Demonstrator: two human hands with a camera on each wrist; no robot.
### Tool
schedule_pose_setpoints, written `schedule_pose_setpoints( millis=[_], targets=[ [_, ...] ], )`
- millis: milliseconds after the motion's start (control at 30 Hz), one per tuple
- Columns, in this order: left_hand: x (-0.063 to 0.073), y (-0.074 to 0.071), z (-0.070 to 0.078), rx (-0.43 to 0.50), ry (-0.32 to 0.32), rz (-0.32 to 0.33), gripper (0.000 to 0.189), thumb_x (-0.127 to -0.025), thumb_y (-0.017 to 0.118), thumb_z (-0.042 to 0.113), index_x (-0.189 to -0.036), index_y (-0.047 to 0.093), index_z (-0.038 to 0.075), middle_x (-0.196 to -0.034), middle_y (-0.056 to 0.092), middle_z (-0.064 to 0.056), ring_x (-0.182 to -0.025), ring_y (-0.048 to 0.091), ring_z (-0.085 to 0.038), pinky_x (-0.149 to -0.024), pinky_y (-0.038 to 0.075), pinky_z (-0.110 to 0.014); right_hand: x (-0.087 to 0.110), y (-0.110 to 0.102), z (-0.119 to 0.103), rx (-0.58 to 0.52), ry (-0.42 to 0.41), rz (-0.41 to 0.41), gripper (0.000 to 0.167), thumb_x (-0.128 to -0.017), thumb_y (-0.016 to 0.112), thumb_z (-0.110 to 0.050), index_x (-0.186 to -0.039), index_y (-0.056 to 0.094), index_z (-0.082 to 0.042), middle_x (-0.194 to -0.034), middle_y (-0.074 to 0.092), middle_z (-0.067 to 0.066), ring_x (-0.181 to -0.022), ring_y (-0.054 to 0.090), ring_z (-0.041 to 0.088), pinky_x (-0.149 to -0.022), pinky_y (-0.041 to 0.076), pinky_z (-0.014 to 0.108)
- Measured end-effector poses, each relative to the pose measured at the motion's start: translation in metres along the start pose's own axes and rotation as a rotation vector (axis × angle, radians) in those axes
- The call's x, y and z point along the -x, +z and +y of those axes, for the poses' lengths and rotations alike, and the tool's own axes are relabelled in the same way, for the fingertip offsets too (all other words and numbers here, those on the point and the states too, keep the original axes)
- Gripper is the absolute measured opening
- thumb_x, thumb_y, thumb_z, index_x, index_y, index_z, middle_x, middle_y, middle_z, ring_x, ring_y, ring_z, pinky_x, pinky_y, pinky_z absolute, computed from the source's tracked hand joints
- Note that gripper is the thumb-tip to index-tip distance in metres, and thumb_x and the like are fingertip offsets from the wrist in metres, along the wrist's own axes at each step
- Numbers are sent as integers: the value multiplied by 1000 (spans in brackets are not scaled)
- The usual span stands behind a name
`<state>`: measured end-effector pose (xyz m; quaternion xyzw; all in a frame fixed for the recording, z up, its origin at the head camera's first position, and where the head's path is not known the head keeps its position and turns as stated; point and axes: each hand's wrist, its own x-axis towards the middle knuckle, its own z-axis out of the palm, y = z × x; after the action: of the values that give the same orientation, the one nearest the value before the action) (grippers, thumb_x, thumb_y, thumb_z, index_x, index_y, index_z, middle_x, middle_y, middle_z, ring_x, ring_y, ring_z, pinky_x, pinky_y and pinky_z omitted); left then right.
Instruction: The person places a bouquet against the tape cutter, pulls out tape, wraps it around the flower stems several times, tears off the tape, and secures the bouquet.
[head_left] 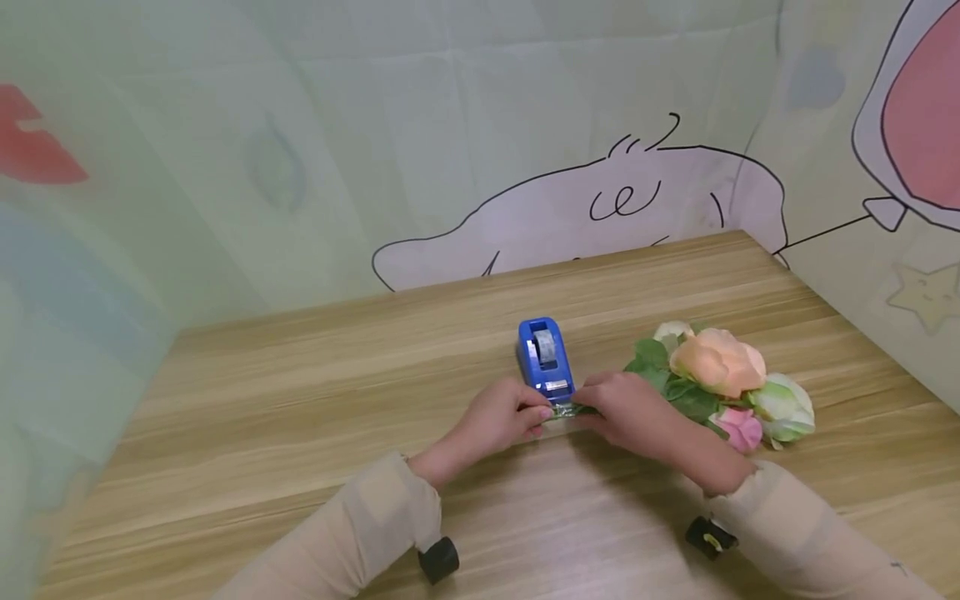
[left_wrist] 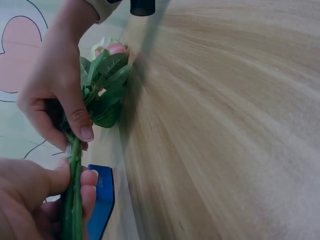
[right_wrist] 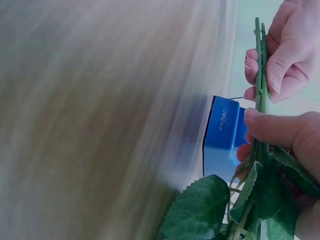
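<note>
A bouquet of artificial flowers (head_left: 718, 362), with peach, pink and whitish-green blooms, extends to the right of my hands. My right hand (head_left: 630, 414) grips its green stems (right_wrist: 262, 95) just below the leaves (left_wrist: 107, 87). Farther down the same stems, my left hand (head_left: 504, 419) pinches them between thumb and fingers, as the left wrist view shows. A shiny clear strip of tape (head_left: 562, 410) lies on the stems between both hands. Directly behind them stands a blue tape dispenser (head_left: 542, 358) holding a roll of clear tape; its front end is close to the stems.
The wood-grain table (head_left: 300, 400) spreads out on both sides of the hands. A pale cloth backdrop (head_left: 337, 150) with cartoon drawings rises along its back and right edges. Small black devices (head_left: 438, 559) hang at both sleeve cuffs.
</note>
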<state>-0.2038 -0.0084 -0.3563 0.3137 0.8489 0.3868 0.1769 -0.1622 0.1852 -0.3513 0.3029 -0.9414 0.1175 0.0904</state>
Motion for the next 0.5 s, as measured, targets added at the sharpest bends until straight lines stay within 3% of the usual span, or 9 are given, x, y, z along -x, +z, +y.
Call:
schedule_pose_setpoints(
  millis=[233,367,500],
  targets=[
    [0,2,-2,-110,62,46,11,-89,63,11,-85,71,6,-71,64,2,-63,50,-6,-60,41,-22,0,3,1,5,19,43,15,-70,80,-9,-82,72,-7,-70,62,-1,-64,59,12,-57,48,28],
    [-1,3,-1,-122,42,38,12,-89,62,15,-87,71,7,-74,62,4,-64,49,-8,-59,41,-23,0,4,2,27,7,74,15,-68,81,-9,-79,71,-8,-69,61,-2,-63,59,13,-56,48,28],
    [-3,3,-1,-74,-8,-3,21,-93,57,17,-81,68,4,-65,56,3,-56,46,-8,-53,37,-22,0,6,1,52,0,97,16,-66,82,-8,-77,71,-9,-68,60,-2,-63,59,14,-56,47,28]
  ],
)
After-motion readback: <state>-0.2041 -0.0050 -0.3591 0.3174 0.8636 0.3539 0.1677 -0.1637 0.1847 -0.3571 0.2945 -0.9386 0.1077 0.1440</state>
